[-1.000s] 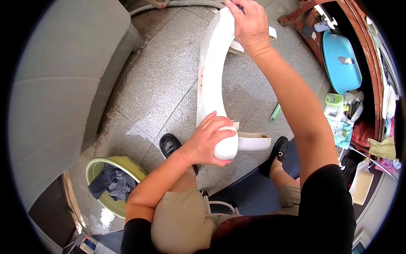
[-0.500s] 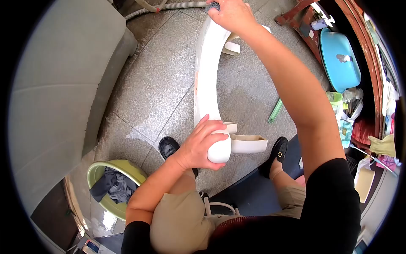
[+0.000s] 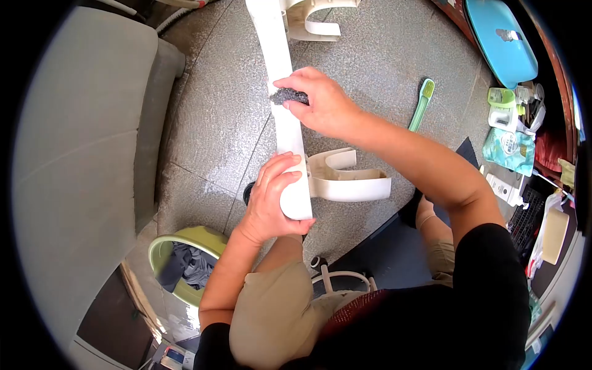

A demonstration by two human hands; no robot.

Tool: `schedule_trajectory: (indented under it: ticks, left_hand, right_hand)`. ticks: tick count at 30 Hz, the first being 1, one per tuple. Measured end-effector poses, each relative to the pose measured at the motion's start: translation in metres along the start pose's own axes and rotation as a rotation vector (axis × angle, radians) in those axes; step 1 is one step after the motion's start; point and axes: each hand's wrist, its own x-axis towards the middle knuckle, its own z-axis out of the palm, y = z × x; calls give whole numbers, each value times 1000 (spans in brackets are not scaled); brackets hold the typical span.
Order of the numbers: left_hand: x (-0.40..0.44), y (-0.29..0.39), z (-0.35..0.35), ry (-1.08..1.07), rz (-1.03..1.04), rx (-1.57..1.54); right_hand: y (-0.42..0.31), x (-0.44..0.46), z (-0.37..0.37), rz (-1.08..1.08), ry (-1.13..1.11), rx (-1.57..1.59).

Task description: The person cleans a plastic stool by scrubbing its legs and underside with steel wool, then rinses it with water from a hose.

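Observation:
A long white plastic piece [image 3: 285, 126] runs from the top of the view down toward my lap. Cream hook-shaped brackets stick out from its right side, a near one [image 3: 351, 189] and a far one [image 3: 313, 29]. Wrapped round its near rounded end, my left hand [image 3: 271, 200] grips it with the thumb underneath. Further up, my right hand [image 3: 320, 102] pinches a dark grey scouring pad [image 3: 288, 96] against the white surface. Part of the pad is hidden by the fingers.
A green basin [image 3: 206, 235] with dark cloth [image 3: 188, 266] stands at lower left, near a big grey tub-like block [image 3: 92, 123]. A green-handled brush [image 3: 423, 102] lies on the tiled floor. Along the right are a blue basin [image 3: 502, 49], bottles and packets. A white stool frame [image 3: 342, 275] is by my legs.
My right hand has come down from the far end of the white piece toward its middle with the scouring pad. The left hand stays on the near end; the view has shifted.

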Motion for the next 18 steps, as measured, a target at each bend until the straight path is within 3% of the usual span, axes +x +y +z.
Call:
schedule_trajectory:
  ticks: [1, 5, 7, 8, 10, 14, 18]
  left_hand:
    - [-7, 6, -3, -24, -23, 29]
    - [-1, 2, -1, -55, -18, 35]
    - [-5, 2, 1, -36, -9, 23]
    - [-9, 3, 2, -18, -15, 14]
    - [-8, -4, 5, 32, 29, 13]
    - [-5, 2, 10, 62, -3, -24]
    - [-3, 4, 16, 13, 15, 50]
  right_hand:
    - [-14, -21, -3, 297, -114, 267]
    - [-57, -55, -76, 469, -171, 268]
    - [-69, -83, -93, 155, -283, -24]
    - [-74, -101, -93, 177, -281, -25]
    - [-75, -137, -89, -189, -431, -445]
    - [-67, -157, -92, -355, -436, -573]
    - [-68, -150, -45, -341, -388, -462]
